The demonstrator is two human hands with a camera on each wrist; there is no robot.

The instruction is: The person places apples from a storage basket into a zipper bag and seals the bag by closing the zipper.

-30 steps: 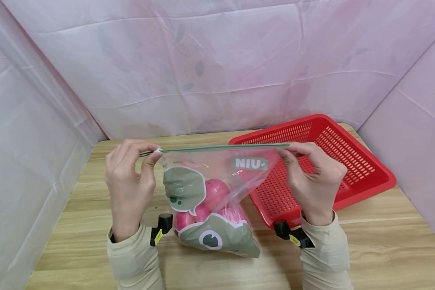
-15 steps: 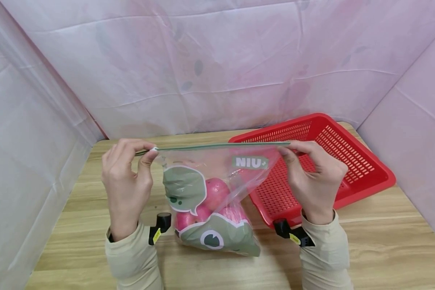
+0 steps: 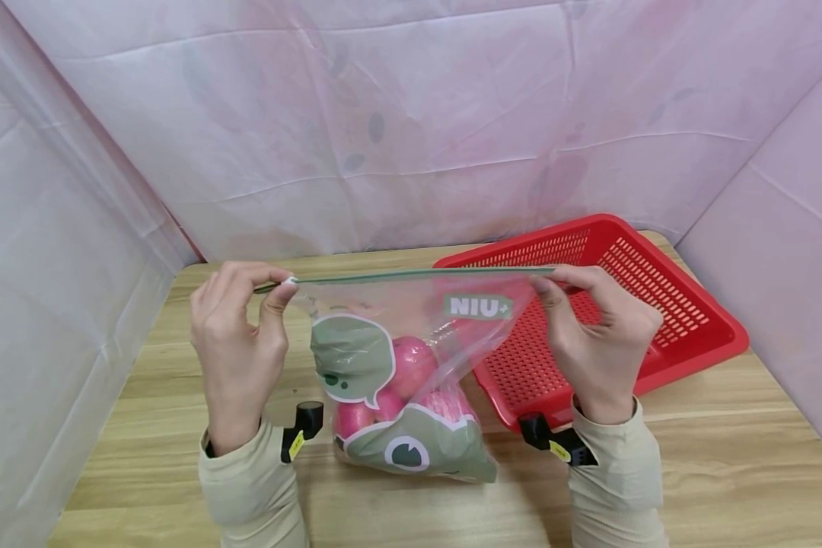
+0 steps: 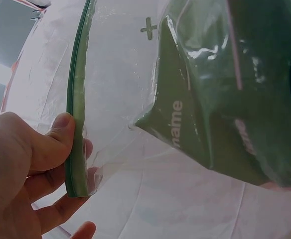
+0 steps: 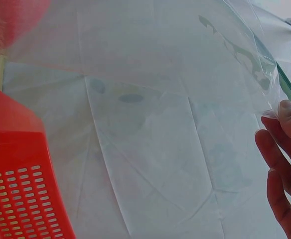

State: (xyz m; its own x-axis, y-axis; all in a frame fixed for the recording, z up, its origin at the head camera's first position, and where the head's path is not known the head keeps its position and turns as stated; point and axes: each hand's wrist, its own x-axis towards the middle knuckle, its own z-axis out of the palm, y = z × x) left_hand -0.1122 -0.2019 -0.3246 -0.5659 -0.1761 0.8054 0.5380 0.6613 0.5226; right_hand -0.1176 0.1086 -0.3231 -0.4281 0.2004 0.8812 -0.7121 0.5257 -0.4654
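A clear zip bag (image 3: pixel 438 449) with green print and a green zip strip stands between the hands, its lower part on the table. Several pink-red round fruits (image 3: pixel 413 367) lie inside it, partly hidden by the print. My left hand (image 3: pixel 240 342) pinches the left end of the zip strip between thumb and fingers. At the other end, my right hand (image 3: pixel 599 335) pinches the strip's corner, so the top edge is stretched straight. In the left wrist view the thumb presses on the green strip (image 4: pixel 76 99). The right wrist view shows fingertips (image 5: pixel 287 112) at the bag's corner.
A red perforated basket (image 3: pixel 712 335) stands behind and to the right, partly behind the bag and right hand. The wooden table (image 3: pixel 726 472) is bounded by pale pink cloth (image 3: pixel 411 137) at the back and sides.
My left hand has shifted slightly left and the right hand slightly right, with the zip strip taut between them. The bag has moved a little to the right.
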